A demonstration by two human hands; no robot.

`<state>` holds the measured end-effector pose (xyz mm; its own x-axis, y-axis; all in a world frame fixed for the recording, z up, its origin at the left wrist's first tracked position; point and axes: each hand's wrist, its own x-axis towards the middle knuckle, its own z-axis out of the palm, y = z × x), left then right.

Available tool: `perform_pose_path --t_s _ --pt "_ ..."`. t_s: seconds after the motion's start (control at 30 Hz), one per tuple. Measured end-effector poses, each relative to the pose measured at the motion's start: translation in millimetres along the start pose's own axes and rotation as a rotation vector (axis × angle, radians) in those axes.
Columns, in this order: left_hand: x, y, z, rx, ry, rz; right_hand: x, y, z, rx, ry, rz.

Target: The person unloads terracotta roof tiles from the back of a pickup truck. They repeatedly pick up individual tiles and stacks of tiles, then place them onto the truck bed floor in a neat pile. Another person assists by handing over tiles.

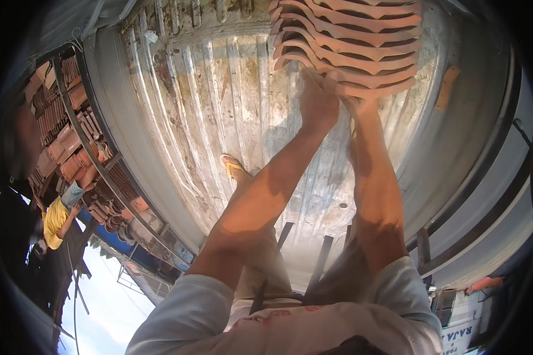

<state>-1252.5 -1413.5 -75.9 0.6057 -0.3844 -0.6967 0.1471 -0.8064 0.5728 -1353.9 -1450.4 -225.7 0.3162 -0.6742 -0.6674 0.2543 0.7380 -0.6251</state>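
A stack of several wavy terracotta roof tiles [349, 41] stands on the ribbed metal floor at the top of the view. My left hand [317, 100] presses against the stack's near edge, fingers hooked on the lowest tiles. Right beside it, my right hand [354, 102] grips the same edge from below. Both forearms stretch straight out from my grey sleeves toward the stack. The fingertips are partly hidden behind the tiles.
The worn corrugated metal bed [219, 106] has a raised side wall [118, 136] on the left. My foot in a yellow sandal [234, 168] stands on it. More stacked tiles [65, 136] lie beyond the wall, near a person in a yellow shirt [56, 219]. A loose tile piece [447, 87] lies at right.
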Motion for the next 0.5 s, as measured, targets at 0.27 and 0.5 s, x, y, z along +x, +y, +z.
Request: perform_pose_path --t_s 0.27,0.5 --pt "-45.4 -54.1 -80.0 -0.218 -0.027 -0.025 -58.8 -80.4 -37.1 0.157 0.297 0.335" --pt "-135.5 -196.5 -192.1 -0.279 0.074 -0.398 -130.2 -146.7 -62.9 -0.175 0.270 0.326"
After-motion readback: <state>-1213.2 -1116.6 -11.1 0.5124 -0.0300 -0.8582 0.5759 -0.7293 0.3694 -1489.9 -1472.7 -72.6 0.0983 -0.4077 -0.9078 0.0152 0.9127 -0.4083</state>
